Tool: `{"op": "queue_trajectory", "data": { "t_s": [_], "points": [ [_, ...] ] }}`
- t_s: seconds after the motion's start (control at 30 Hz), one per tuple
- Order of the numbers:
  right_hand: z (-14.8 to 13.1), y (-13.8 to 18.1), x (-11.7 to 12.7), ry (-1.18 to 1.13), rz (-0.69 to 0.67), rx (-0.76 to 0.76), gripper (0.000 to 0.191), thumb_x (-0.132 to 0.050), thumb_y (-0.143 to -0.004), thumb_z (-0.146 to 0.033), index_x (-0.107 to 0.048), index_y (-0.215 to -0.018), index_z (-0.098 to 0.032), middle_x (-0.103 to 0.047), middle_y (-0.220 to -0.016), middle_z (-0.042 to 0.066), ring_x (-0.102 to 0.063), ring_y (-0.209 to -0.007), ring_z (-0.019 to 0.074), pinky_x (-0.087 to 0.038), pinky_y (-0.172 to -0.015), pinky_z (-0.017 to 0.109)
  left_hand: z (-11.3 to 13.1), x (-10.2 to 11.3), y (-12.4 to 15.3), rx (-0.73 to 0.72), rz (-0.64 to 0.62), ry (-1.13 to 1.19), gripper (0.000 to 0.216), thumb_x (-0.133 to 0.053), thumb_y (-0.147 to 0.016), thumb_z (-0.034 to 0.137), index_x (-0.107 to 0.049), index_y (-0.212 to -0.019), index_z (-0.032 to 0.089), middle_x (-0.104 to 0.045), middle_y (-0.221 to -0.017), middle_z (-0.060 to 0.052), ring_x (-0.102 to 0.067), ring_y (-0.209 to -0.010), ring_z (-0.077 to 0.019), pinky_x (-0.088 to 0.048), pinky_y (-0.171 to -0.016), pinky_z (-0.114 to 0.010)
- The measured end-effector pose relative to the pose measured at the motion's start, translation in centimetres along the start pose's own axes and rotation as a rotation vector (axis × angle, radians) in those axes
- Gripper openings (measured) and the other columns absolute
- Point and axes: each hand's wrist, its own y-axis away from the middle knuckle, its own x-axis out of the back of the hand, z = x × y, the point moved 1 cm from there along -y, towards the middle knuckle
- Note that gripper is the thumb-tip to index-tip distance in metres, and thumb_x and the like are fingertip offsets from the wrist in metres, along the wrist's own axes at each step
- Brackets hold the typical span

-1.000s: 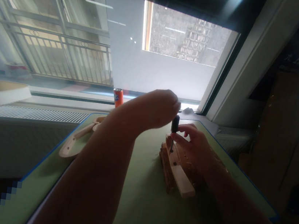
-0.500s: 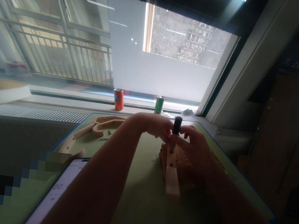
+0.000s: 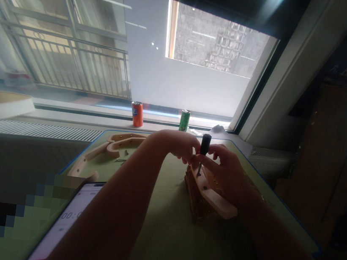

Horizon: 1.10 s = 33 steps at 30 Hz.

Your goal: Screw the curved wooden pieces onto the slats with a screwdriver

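A screwdriver (image 3: 205,144) with a black handle stands nearly upright, its metal shaft meeting a hole in a pale curved wooden piece (image 3: 219,204). From the left, my left hand (image 3: 184,146) has its bent fingers closed at the handle; its fingertips are partly hidden. My right hand (image 3: 228,166) closes on the screwdriver from the other side, with the thumb across the handle's lower part. Beneath the wooden piece lies a shiny brown block-like thing (image 3: 194,203), partly covered by the wood and my right hand, so I cannot tell its kind.
Several curved wooden pieces (image 3: 113,151) with holes lie at the left of the green mat (image 3: 161,222), beside some screws (image 3: 121,160). My left forearm partly covers a phone (image 3: 69,214). An orange can (image 3: 137,114) and a green can (image 3: 184,121) stand on the windowsill.
The near end of the wooden piece has swung to the right, uncovering more of the brown thing. Both hands stay at the screwdriver in nearly the same place.
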Motion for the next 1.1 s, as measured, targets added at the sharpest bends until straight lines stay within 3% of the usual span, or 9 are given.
{"op": "queue_trajectory", "data": {
  "t_s": [0.17,0.43,0.77,1.1],
  "points": [
    [0.2,0.1,-0.1,-0.016,0.002,0.004,0.025,-0.060,-0.076,-0.039,-0.062,-0.096,-0.024,-0.060,-0.085,0.003,-0.053,-0.075,0.0174,-0.042,-0.065,0.032,-0.2,-0.2,-0.4,-0.003,0.004,0.036,0.041,-0.059,-0.070,0.023,-0.055,-0.111,0.017,-0.064,-0.094,-0.006,-0.060,-0.082,-0.0176,-0.048,-0.069,-0.029],
    [-0.3,0.2,-0.1,-0.141,-0.058,0.027,0.023,-0.057,-0.079,-0.038,-0.065,-0.096,-0.024,-0.064,-0.086,0.003,-0.058,-0.080,0.0195,-0.045,-0.069,0.035,-0.1,-0.3,-0.6,-0.062,-0.034,0.039,0.031,-0.060,-0.070,0.024,-0.061,-0.100,0.016,-0.065,-0.090,-0.005,-0.061,-0.078,-0.0172,-0.049,-0.068,-0.030],
    [-0.4,0.3,-0.1,-0.092,-0.061,-0.002,0.026,-0.055,-0.081,-0.040,-0.064,-0.098,-0.023,-0.062,-0.090,0.005,-0.057,-0.083,0.0195,-0.044,-0.070,0.035,-0.2,-0.3,-0.9,-0.078,-0.031,0.042,0.032,-0.061,-0.069,0.022,-0.060,-0.100,0.013,-0.064,-0.090,-0.007,-0.060,-0.079,-0.0175,-0.049,-0.070,-0.031],
    [-0.2,0.2,-0.2,-0.072,-0.058,0.023,0.024,-0.056,-0.080,-0.038,-0.062,-0.097,-0.022,-0.062,-0.088,0.004,-0.055,-0.081,0.0185,-0.043,-0.071,0.035,-0.1,-0.5,-1.2,-0.097,-0.017,0.033,0.048,-0.061,-0.068,0.019,-0.054,-0.115,0.014,-0.064,-0.090,-0.005,-0.060,-0.077,-0.0169,-0.048,-0.068,-0.028]
  ]
}}
